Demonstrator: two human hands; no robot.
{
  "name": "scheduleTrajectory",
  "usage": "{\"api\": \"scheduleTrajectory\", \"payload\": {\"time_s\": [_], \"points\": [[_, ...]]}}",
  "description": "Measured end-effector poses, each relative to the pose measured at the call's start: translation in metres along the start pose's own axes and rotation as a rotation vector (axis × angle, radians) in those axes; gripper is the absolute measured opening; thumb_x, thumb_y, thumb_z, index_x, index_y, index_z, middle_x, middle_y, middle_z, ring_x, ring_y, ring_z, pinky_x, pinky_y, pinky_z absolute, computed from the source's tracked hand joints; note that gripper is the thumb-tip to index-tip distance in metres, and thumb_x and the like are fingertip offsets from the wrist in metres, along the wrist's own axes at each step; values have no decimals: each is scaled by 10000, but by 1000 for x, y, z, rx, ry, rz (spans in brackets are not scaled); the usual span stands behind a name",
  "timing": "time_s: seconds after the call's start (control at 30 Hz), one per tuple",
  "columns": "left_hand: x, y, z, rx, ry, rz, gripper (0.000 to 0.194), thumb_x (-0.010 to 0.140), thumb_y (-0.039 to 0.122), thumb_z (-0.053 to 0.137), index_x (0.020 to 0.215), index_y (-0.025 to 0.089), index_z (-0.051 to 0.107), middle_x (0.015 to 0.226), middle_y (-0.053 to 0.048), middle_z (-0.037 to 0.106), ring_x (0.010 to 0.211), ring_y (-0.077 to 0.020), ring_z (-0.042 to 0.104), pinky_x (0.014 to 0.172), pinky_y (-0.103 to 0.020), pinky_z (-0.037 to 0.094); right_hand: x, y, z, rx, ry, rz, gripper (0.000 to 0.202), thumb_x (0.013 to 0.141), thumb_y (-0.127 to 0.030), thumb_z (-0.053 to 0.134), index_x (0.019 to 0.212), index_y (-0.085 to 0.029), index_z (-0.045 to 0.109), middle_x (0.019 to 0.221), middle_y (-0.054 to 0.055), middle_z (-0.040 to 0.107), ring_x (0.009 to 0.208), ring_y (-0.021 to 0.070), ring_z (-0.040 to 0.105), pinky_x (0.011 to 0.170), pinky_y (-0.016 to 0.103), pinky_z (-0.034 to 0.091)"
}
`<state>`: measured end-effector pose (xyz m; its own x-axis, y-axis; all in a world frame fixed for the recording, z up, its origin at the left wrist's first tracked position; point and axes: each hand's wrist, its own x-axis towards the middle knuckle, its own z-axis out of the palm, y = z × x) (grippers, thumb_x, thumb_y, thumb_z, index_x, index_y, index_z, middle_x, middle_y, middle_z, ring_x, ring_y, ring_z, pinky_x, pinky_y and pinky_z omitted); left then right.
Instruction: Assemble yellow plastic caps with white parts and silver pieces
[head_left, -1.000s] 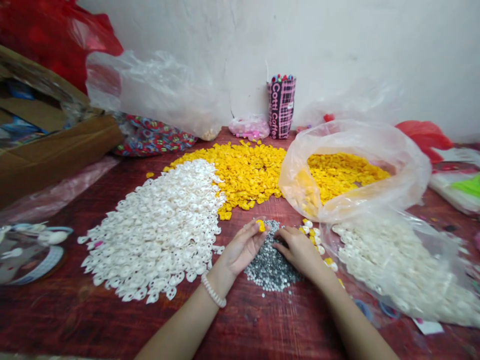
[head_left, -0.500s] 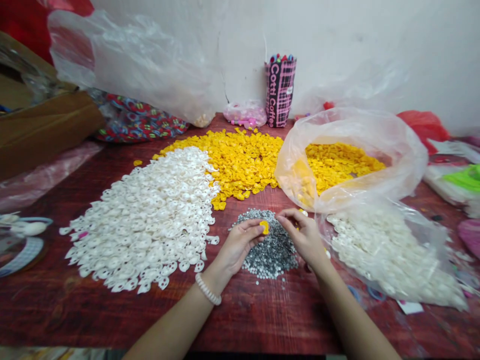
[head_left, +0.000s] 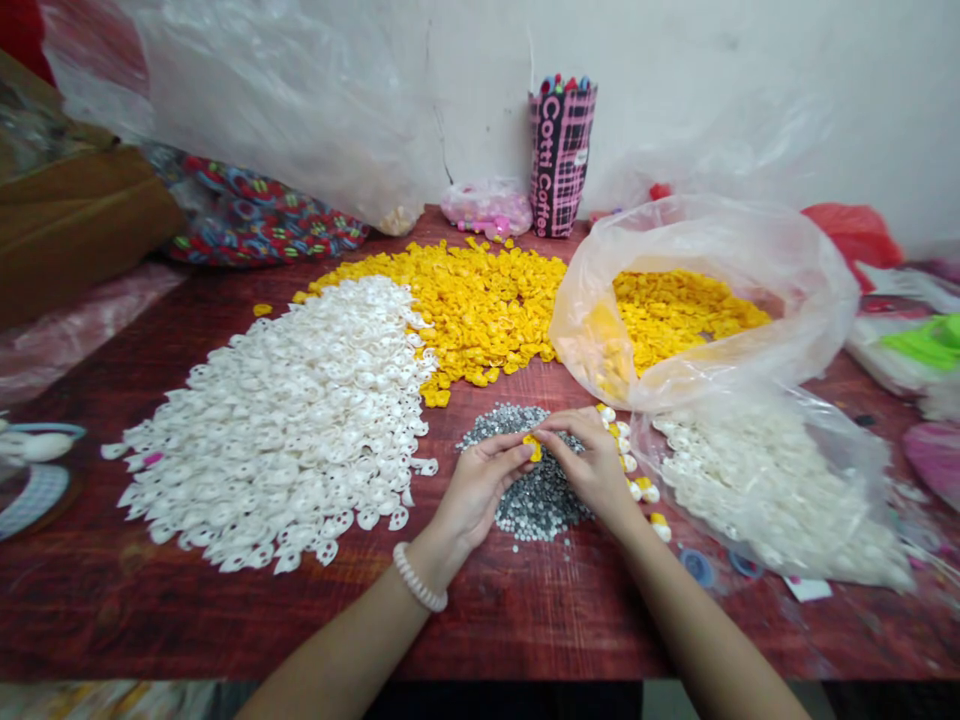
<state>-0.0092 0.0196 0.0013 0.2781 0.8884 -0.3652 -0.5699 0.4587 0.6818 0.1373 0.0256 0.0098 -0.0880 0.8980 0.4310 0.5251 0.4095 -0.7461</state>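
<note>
Between thumb and fingers my left hand [head_left: 480, 485] pinches a small yellow plastic piece [head_left: 533, 448]. My right hand [head_left: 589, 462] is closed in a pinch right beside that piece, its fingertips at the piece's edge; whether something tiny is in them is hidden. Both hands are over a pile of small grey and silvery discs [head_left: 536, 515]. A large heap of white skull-like pieces [head_left: 277, 430] lies to the left, and a heap of yellow pieces [head_left: 487, 310] spreads behind. Just right of my right hand is a row of joined yellow-and-white pieces [head_left: 643, 489].
An open clear plastic bag [head_left: 592, 340] with yellow pieces stands back right; a bag of white pieces [head_left: 780, 500] lies before it. A plaid Cotti Coffee bag [head_left: 561, 165] stands by the wall. A cardboard box [head_left: 75, 230] and a patterned bundle [head_left: 262, 215] are at left.
My right hand has moved left to the yellow piece, closing the gap between the hands. The row of yellow-and-white pieces shows more now. The view has shifted slightly.
</note>
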Motion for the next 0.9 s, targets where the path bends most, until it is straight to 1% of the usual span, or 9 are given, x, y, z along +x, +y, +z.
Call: {"api": "scheduleTrajectory", "payload": {"time_s": [0.2, 0.37, 0.43, 0.53, 0.57, 0.63, 0.7, 0.8, 0.9], "points": [[2, -3, -1, -17, 21, 17, 186, 604, 144, 766, 779, 107, 713, 732, -28, 690, 648, -74, 603, 672, -181, 486, 1, -3, -1, -104, -49, -129, 99, 843, -206, 573, 877, -226, 664, 852, 2, 704, 802, 160, 599, 764, 340, 371], [2, -2, -2, -53, 13, 37, 194, 605, 132, 765, 786, 121, 696, 724, -12, 673, 641, -70, 600, 654, -174, 487, -2, -7, -5, -90, -60, -130, 197, 879, -211, 496, 971, -252, 665, 935, 7, 698, 874, 163, 600, 794, 344, 383], [2, -1, -3, -79, -9, 27, 217, 622, 129, 755, 829, 127, 690, 741, -12, 668, 649, -73, 603, 652, -176, 493, 1, -2, -13, -67, 19, -89, 216, 892, -242, 469, 996, -254, 658, 969, 16, 691, 921, 168, 597, 829, 349, 400], [2, 1, -5, -146, -53, -16, 270, 654, 123, 732, 918, 129, 678, 754, -15, 659, 656, -77, 607, 645, -176, 502, 21, 20, -41, -85, 285, 1, 264, 911, -289, 411, 1058, -228, 622, 1000, 46, 672, 950, 176, 601, 841, 353, 439], [2, 2, -5, -177, -68, -28, 274, 657, 116, 727, 927, 126, 676, 757, -17, 658, 657, -77, 608, 642, -172, 503, 32, 31, -54, -146, 368, 30, 286, 912, -298, 394, 1094, -214, 598, 1019, 60, 660, 949, 181, 601, 819, 350, 454], [1, 4, -5, -240, -102, -34, 250, 656, 105, 725, 902, 113, 677, 768, -25, 658, 667, -79, 609, 645, -169, 505, 60, 56, -83, -428, 404, 99, 307, 888, -306, 417, 1115, -184, 584, 1082, 96, 626, 959, 201, 584, 769, 333, 465], [0, 6, -4, -283, -136, -34, 237, 646, 103, 733, 875, 99, 677, 784, -33, 661, 680, -83, 612, 656, -171, 508, 87, 81, -107, -795, 218, 232, 338, 869, -246, 407, 1151, -150, 567, 1168, 146, 577, 1069, 221, 528, 818, 325, 434], [-2, 9, -3, -309, -163, -41, 284, 625, 122, 756, 895, 95, 673, 771, -31, 660, 665, -84, 612, 651, -175, 511, 113, 108, -123, -881, -9, 337, 230, 739, -201, 575, 934, -130, 676, 952, 149, 667, 893, 241, 601, 734, 315, 435], [-3, 11, -3, -303, -162, -40, 291, 617, 133, 765, 889, 98, 668, 746, -25, 658, 638, -83, 610, 627, -175, 509, 118, 119, -119, -906, -132, 396, 164, 653, -168, 634, 804, -144, 694, 762, 112, 690, 725, 238, 623, 627, 304, 427]]}}
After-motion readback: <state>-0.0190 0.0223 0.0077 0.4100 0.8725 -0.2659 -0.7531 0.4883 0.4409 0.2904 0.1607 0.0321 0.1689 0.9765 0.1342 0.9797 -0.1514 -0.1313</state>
